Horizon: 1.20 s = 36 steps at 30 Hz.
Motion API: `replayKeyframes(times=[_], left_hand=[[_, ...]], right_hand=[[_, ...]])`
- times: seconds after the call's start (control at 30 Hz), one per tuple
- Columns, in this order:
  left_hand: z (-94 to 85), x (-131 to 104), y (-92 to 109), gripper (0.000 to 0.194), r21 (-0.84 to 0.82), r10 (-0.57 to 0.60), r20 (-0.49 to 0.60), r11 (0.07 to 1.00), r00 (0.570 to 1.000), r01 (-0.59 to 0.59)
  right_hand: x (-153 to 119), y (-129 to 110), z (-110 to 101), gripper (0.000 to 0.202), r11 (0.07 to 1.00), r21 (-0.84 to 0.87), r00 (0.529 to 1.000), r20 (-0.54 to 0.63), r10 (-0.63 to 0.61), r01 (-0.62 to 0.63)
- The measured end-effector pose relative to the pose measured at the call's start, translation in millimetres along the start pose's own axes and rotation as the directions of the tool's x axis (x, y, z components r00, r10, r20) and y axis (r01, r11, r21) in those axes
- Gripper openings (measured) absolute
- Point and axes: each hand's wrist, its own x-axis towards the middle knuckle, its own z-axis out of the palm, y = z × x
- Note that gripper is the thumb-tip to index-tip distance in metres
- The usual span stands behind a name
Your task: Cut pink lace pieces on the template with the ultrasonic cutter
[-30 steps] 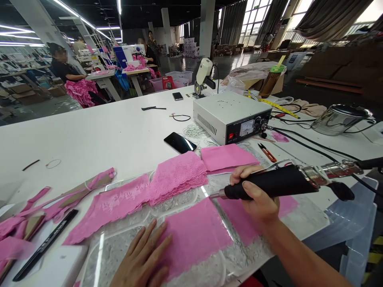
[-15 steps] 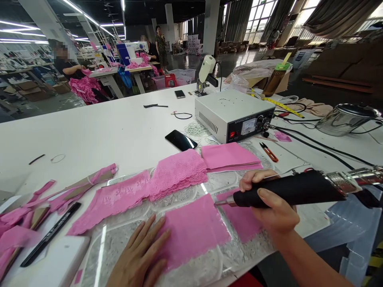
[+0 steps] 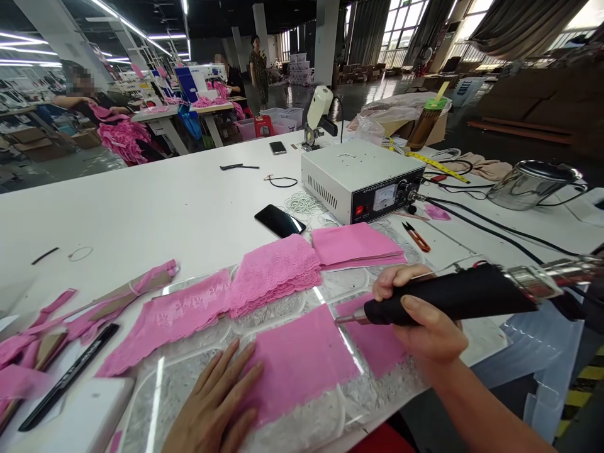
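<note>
Left hand [image 3: 211, 402]: spread partly on pink fabric [image 3: 302, 362].
Right hand [image 3: 434, 330]: we hold a black-handled tool [image 3: 481, 292] — tip by fabric's edge.

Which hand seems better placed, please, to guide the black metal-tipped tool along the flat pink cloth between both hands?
Probably the right hand: it grips the black tool, its tip by the right edge of the pink cloth; the left hand lies across the left edge.

Tube lights [image 3: 167, 36], windows [image 3: 406, 34] bright | ceiling [image 3: 219, 12] dark | mat [image 3: 271, 309] glare-streaked | edges stretched
</note>
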Motion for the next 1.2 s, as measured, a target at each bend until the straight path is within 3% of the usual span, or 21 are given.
replayKeyframes(times=[0.23,0.6,0.77,1.0,1.2], left_hand=[[1.5,1,0,0.047,-0.042,-0.012,-0.015,0.999,1.0,0.011],[2.3,-3,0,0.047,-0.016,-0.01,-0.016,1.0,1.0,0.009],[8.3,-6,-2,0.049,-0.013,0.002,-0.023,1.0,1.0,-0.003],[5.9,-4,-2,0.049,-0.016,-0.004,-0.032,1.0,0.999,0.003],[5.6,-6,-3,0.048,-0.019,-0.002,-0.022,1.0,1.0,0.002]], right_hand=[[-8,-16,-7,0.014,0.997,-0.068,0.999,0.042,0.034,-0.031],[-10,-13,-6,0.012,0.998,-0.056,0.995,0.087,0.045,-0.04],[-9,-12,-5,0.012,0.997,-0.075,0.991,0.136,-0.003,0.013],[1,-5,-15,0.01,0.996,-0.074,0.997,-0.045,-0.055,0.052],[9,5,-14,0.009,0.998,-0.028,0.996,-0.073,-0.059,0.057]])
